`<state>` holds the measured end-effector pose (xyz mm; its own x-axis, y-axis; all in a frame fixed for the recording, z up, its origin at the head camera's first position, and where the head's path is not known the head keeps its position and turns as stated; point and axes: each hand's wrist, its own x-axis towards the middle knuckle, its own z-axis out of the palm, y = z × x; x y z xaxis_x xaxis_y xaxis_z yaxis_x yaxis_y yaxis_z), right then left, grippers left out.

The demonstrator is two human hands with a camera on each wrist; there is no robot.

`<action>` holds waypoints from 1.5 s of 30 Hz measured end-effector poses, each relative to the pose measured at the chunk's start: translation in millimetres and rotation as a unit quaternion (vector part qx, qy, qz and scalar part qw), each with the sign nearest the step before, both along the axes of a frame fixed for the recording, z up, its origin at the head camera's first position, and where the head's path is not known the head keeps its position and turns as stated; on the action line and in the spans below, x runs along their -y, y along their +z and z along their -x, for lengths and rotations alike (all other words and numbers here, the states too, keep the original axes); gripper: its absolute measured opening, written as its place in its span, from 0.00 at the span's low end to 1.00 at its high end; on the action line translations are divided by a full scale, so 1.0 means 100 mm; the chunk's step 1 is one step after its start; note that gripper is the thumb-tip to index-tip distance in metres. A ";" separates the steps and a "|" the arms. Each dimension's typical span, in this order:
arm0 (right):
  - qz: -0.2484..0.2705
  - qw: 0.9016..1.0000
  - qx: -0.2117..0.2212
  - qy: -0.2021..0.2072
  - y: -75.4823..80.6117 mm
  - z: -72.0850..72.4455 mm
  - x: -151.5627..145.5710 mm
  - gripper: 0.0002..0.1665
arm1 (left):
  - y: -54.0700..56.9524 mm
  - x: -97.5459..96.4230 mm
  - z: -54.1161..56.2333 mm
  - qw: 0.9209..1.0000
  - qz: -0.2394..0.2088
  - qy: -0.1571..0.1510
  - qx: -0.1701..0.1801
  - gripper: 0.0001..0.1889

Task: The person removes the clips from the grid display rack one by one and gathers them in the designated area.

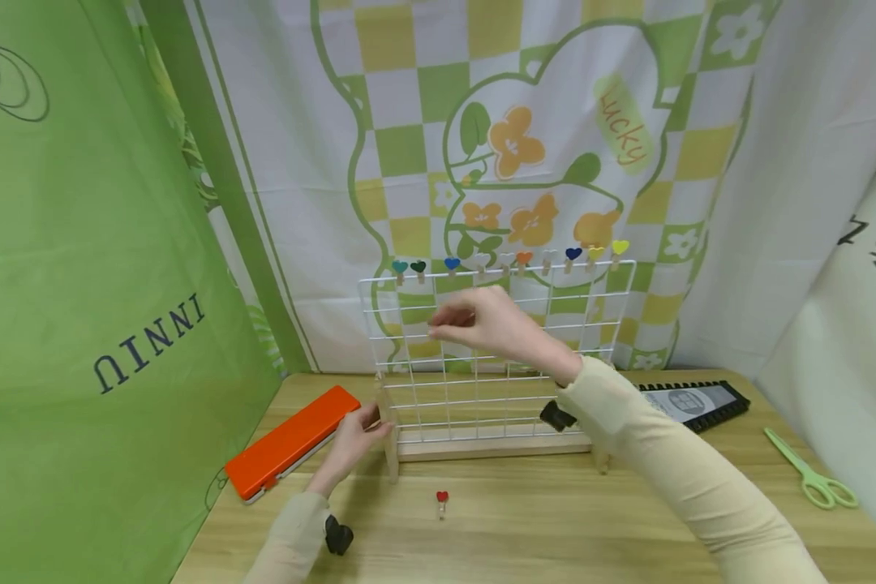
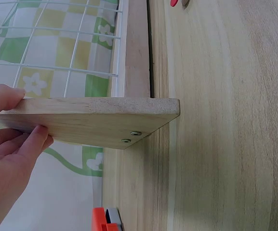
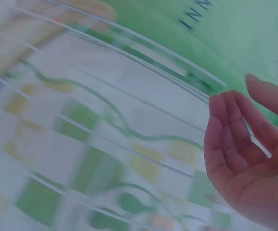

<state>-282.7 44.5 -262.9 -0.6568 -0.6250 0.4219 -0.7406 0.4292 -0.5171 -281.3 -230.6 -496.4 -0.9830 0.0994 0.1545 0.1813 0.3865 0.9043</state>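
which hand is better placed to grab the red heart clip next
Probably the right hand: it looks empty, raised in front of the wire grid. The left hand is nearer the red heart clip but holds the wooden end post.

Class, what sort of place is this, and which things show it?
Probably a curtained-off craft table: printed cloth hangs behind a wooden tabletop bearing a wire rack topped with heart clips and green scissors.
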 end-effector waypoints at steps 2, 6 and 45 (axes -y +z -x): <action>0.015 1.000 -0.022 -0.007 0.20 0.01 -0.01 0.09 | 0.00 0.00 0.00 1.000 0.000 -0.003 0.000 0.24; 0.035 0.997 -0.063 -0.016 0.50 0.04 0.01 0.10 | 0.00 0.00 -0.01 1.000 0.004 -0.004 -0.001 0.24; -0.031 0.995 -0.077 -0.058 0.69 0.44 0.51 0.07 | -0.01 0.02 -0.03 0.999 0.009 -0.009 -0.030 0.25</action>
<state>-326.3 -6.6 -194.2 -0.6565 -0.5774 0.4854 -0.7528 0.5433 -0.3717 -278.1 -232.5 -497.4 -0.9700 0.1206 0.2109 0.2419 0.3988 0.8845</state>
